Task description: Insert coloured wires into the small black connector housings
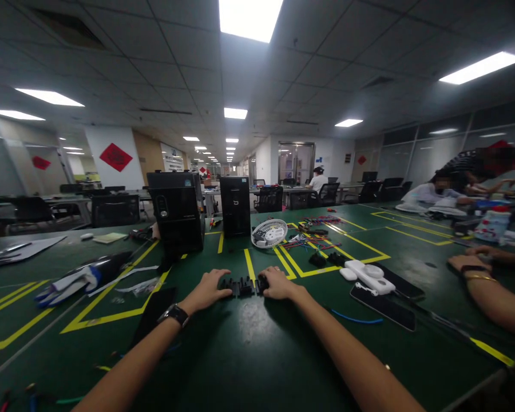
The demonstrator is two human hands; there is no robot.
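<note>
Bracketing three small black parts (245,287) at the near centre, between two half-curled hands.
The left-end part is met by the left hand (210,287), the right-end one by the right hand (278,284); whether either is firmly gripped cannot be told. Positioning seems under way; even support from both sides would be called for. Farther off, two black towers (175,212) and one white basket (269,232) are seen; rightward, two dark slabs (381,308).

Small parts (245,287) are lined up on the table (249,366) before two towers (178,220) (236,209); a basket (277,232) is placed right of these, a glove (68,286) left.
</note>
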